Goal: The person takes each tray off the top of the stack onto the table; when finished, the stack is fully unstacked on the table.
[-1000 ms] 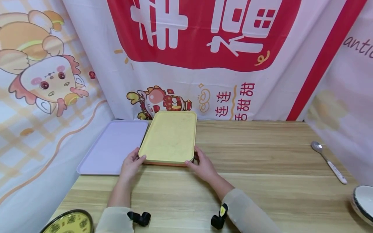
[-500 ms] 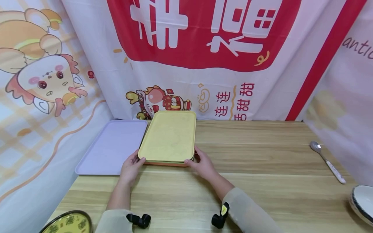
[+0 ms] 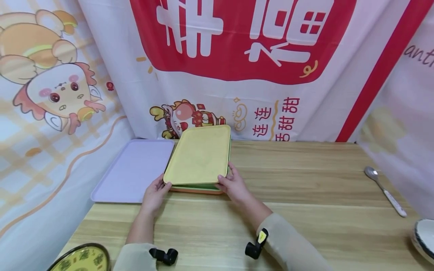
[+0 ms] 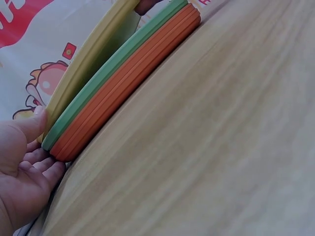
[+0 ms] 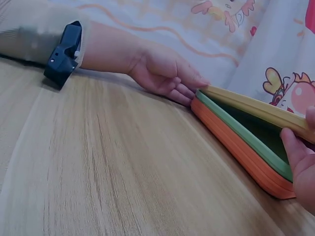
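Note:
A yellow tray tops a stack, its right side tilted up off the green tray beneath. Under the green tray lie orange trays, flat on the table. My right hand pinches the yellow tray's near right corner, thumb on top and fingers under the rim. At the near left corner my left hand holds the yellow tray, thumb on its edge; its other fingers reach beside the green and orange corners. In the right wrist view a wedge-shaped gap shows between the yellow and green trays.
A lilac tray lies flat left of the stack. On the wooden table, a spoon lies at the right and a white bowl stands near the right edge. A yellow patterned dish sits at front left. Printed cloth hangs behind.
The yellow tray's near right corner has risen with my right hand, opening a gap that shows the green tray. My left hand has stayed at the left corner.

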Motion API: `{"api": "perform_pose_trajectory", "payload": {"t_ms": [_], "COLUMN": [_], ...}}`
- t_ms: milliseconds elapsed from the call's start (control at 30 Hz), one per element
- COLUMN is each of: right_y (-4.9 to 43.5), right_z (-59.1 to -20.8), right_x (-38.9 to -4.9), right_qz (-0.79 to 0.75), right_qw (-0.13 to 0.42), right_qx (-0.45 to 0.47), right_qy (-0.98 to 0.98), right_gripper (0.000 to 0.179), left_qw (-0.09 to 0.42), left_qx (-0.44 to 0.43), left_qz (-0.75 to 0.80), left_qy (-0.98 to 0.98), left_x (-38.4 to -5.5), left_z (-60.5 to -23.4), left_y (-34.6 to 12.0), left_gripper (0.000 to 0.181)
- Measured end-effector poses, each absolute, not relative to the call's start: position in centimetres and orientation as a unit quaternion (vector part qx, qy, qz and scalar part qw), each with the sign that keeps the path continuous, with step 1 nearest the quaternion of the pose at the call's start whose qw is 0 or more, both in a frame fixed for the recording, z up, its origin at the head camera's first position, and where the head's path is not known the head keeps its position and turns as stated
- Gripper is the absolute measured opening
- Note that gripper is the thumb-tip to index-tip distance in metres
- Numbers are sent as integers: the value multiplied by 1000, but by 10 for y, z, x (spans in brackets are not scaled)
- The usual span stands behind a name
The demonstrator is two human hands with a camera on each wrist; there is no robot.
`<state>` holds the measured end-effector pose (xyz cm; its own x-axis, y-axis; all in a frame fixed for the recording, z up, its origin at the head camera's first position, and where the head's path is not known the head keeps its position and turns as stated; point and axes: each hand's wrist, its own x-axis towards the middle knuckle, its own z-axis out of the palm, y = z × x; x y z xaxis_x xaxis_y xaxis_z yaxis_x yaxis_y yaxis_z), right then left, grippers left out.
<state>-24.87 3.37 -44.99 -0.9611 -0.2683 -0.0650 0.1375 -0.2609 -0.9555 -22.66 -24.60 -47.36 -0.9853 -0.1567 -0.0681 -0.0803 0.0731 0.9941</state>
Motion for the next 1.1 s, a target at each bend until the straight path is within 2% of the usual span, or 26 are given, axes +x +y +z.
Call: {"api": "perform_pose_trajectory", "payload": {"t_ms": [333, 567, 767, 1100], "right_y": [55, 95, 132, 193], "right_z": [-445, -438, -435, -438], "right_x": [-248, -244, -238, -222], "right_qz": [-827, -828, -835, -847], "right_qw": [121, 133, 121, 99], "right_qx": [-29, -60, -73, -98], "right_qy": [548, 541, 532, 513], "right_gripper": [78, 79, 75, 79], "left_qw": [27, 43, 47, 26], "left_qx": [69, 75, 82, 90], "left_qz": [-658, -651, -657, -651], "left_qy": [-749, -754, -748, -753], "left_x": [-222, -222, -220, -218], "left_z": [-475, -476, -472, -472], "left_y": [-241, -238, -236, -236], "left_gripper": [75, 73, 73, 77]}}
